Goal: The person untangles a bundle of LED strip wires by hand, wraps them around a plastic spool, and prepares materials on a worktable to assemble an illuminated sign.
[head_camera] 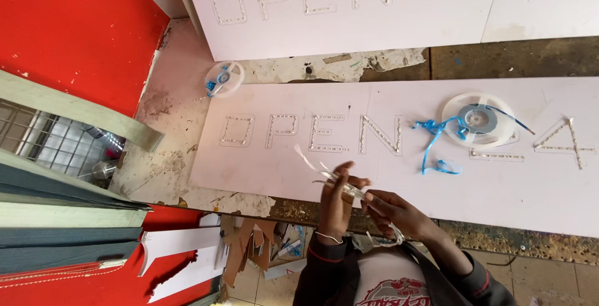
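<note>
Both hands close together at near edge of counter (187,125), above lower board (399,175). Left hand (336,203) and right hand (390,211) pinched on thin clear strip (340,184), ends trailing. Reel (478,120) with blue ribbon (433,140) on board, well apart. 2nd reel (224,78) far left.

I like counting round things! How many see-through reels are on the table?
2: a small reel lies between the two white boards, and a bigger reel with blue ribbon rests on the nearer board. Others may be out of view.
</note>
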